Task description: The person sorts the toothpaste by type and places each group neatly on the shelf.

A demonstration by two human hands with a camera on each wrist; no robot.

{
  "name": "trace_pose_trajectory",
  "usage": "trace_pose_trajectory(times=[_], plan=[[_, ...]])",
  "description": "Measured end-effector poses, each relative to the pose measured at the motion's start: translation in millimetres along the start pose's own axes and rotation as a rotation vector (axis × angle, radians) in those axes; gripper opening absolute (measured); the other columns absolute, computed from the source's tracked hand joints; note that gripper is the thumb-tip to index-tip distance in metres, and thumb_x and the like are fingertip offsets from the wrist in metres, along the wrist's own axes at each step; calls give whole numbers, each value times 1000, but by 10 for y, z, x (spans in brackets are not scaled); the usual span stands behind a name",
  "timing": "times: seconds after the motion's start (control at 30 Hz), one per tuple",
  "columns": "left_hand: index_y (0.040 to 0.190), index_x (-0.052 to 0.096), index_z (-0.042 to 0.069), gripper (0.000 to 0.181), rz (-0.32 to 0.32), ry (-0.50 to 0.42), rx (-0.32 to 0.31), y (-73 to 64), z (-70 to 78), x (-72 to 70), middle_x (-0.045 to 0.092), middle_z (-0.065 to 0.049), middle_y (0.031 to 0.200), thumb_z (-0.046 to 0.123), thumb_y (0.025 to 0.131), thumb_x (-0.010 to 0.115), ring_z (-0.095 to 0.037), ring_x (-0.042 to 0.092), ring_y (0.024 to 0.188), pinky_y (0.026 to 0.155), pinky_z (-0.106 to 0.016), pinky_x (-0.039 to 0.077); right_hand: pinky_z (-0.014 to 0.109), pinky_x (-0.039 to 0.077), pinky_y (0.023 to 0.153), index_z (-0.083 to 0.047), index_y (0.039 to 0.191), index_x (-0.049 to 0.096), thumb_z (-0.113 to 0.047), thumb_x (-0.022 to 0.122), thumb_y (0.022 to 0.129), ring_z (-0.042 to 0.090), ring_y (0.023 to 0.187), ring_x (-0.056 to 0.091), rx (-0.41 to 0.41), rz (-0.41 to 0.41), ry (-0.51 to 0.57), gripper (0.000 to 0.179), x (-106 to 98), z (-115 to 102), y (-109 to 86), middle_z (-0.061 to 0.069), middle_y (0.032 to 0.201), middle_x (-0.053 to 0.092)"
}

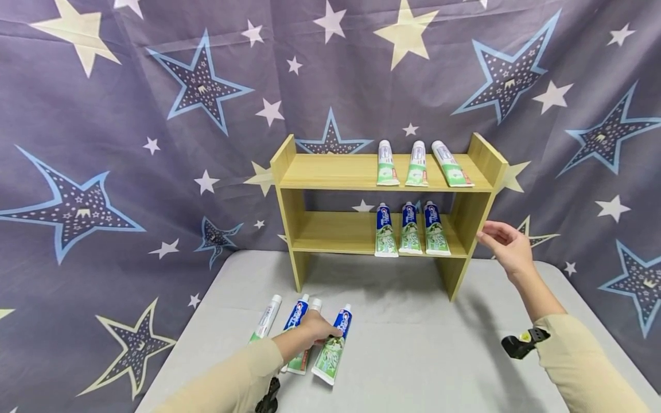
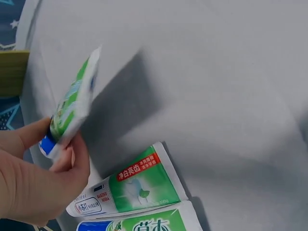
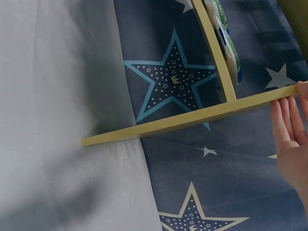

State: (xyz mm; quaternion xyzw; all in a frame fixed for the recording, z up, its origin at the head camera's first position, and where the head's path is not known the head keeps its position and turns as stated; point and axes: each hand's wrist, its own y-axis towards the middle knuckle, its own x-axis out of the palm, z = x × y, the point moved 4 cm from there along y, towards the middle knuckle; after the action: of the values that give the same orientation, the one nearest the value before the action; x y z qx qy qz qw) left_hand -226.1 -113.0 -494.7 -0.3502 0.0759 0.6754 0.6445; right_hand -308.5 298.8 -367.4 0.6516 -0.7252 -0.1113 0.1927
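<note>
My left hand (image 1: 312,330) pinches a blue and green toothpaste tube (image 1: 334,353) near its capped end. In the left wrist view this tube (image 2: 72,106) is tilted up on edge, its flat end raised over the cloth and casting a shadow. Beside that hand lie a white and green toothpaste tube (image 2: 134,180), a second blue and green tube (image 1: 296,315), and another white and green tube (image 1: 267,317) farther left. My right hand (image 1: 508,246) touches the right side panel of a wooden shelf (image 1: 330,172), fingers straight along its outer face, thumb at the front edge.
On the upper board lie three white and green tubes (image 1: 417,164), toward the right. Three blue and green tubes (image 1: 410,229) lie on the lower board, their flat ends at its front edge. A grey-clothed table (image 1: 403,355) carries the shelf; a starry curtain (image 1: 351,74) hangs behind.
</note>
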Motion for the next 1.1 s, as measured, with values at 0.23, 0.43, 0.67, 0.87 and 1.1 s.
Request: trace_pose_trajectory(times=[0.23, 0.43, 0.67, 0.87, 1.1], plan=[[85, 61, -4, 23, -137, -135, -120, -17, -18, 27, 59, -2, 65, 3, 73, 80, -10, 57, 57, 58, -23, 59, 6, 54, 68, -21, 89, 71, 8, 65, 84, -6, 72, 66, 12, 4, -11, 30, 5, 3, -7, -16, 77, 71], [79, 64, -1, 14, -230, -204, -163, 40, -53, 47, 60, -2, 64, 4, 78, 77, -8, 55, 54, 55, -17, 56, 5, 53, 68, -22, 89, 71, 8, 66, 84, -6, 72, 66, 15, 5, -26, 30, 3, 9, -12, -16, 78, 71], [83, 68, -1, 13, -285, -242, -168, 51, -24, -21, 66, -4, 67, 5, 77, 78, -10, 60, 57, 56, -18, 58, 5, 53, 68, -22, 90, 70, 8, 66, 84, -6, 72, 66, 19, 5, -32, 30, 3, 0, -1, -17, 78, 71], [83, 69, 1, 11, -321, -246, -174, 48, 26, -88, 65, -1, 66, 8, 79, 77, -8, 60, 57, 57, -18, 58, 5, 53, 66, -22, 89, 70, 7, 67, 83, -6, 71, 66, 31, 9, -38, 29, 7, -20, -2, -17, 77, 71], [84, 69, 3, 7, -385, -274, -174, 89, 95, -131, 65, 1, 65, 9, 84, 72, -7, 61, 57, 54, -17, 57, 5, 53, 66, -22, 89, 70, 6, 67, 83, -6, 71, 66, 41, 10, -46, 29, 19, -36, -21, -17, 77, 71]])
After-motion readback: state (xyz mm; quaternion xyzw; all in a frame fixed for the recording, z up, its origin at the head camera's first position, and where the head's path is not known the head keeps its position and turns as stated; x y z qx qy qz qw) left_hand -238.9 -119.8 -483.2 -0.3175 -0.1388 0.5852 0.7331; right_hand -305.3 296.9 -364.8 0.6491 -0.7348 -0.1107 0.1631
